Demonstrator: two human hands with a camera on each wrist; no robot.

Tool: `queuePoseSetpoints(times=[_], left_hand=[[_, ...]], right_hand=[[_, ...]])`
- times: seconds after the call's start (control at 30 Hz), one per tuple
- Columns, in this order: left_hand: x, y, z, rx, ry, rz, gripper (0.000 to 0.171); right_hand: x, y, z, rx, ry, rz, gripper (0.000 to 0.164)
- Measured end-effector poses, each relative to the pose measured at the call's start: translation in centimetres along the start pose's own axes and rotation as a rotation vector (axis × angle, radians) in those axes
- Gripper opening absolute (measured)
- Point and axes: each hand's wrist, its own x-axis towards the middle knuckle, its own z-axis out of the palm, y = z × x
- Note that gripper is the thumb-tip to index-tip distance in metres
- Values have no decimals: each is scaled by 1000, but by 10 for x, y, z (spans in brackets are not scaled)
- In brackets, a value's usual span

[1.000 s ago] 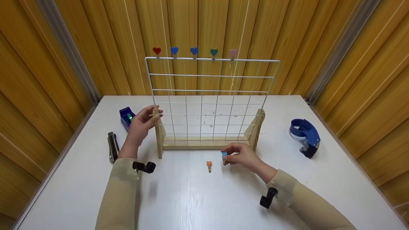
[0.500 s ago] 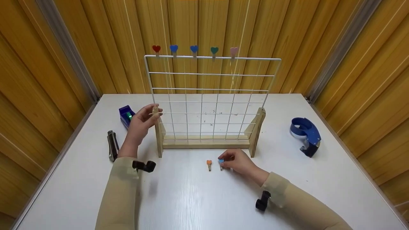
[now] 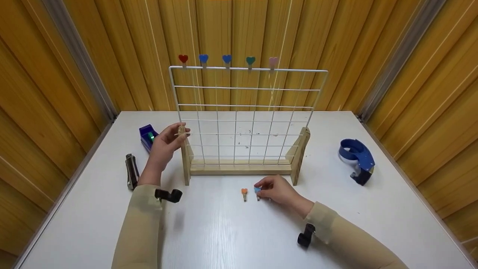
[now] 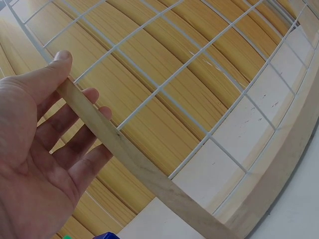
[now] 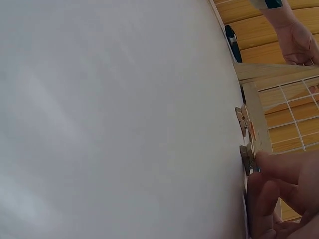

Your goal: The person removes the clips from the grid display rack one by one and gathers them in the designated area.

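My left hand [image 3: 166, 144] grips the top of the left wooden upright [image 4: 144, 159] of a white wire grid rack; in the left wrist view the thumb lies on the near side and the fingers behind. On the table before the rack, my right hand [image 3: 279, 189] pinches a wooden clothespin with a light blue heart [image 3: 257, 189] between thumb and fingers. Close to its left lies a clothespin with an orange heart [image 3: 244, 193]. Along the rack's top bar [image 3: 239, 68] stand several heart clothespins: red [image 3: 183, 59], blue [image 3: 226, 59], green [image 3: 250, 60] and pink [image 3: 273, 62].
A purple tape dispenser [image 3: 145, 131] and a dark stapler-like tool [image 3: 132, 172] lie left of the rack. On the right lies a blue tape dispenser [image 3: 360, 158]. Wood-patterned walls [image 3: 246, 22] enclose the back and sides of the white table [image 3: 216, 231].
My right hand has brought the light blue heart clothespin down and left to the table, near the orange one. My left hand keeps its grip on the upright.
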Motion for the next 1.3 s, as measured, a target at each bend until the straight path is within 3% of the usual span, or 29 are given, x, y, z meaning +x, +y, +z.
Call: queuePoseSetpoints(times=[0.27, 0.67, 1.03, 1.3], left_hand=[[0, -1, 0, 17, -4, 9, 48], [0, 0, 0, 21, -1, -7, 46], [1, 0, 0, 16, 4, 6, 47], [1, -3, 0, 5, -6, 9, 48]], right_hand=[[-3, 0, -4, 105, -49, -1, 26], [-15, -13, -22, 154, -52, 11, 33], [-28, -57, -61, 128, 24, -55, 34], [-36, -96, -101, 142, 125, -156, 33]])
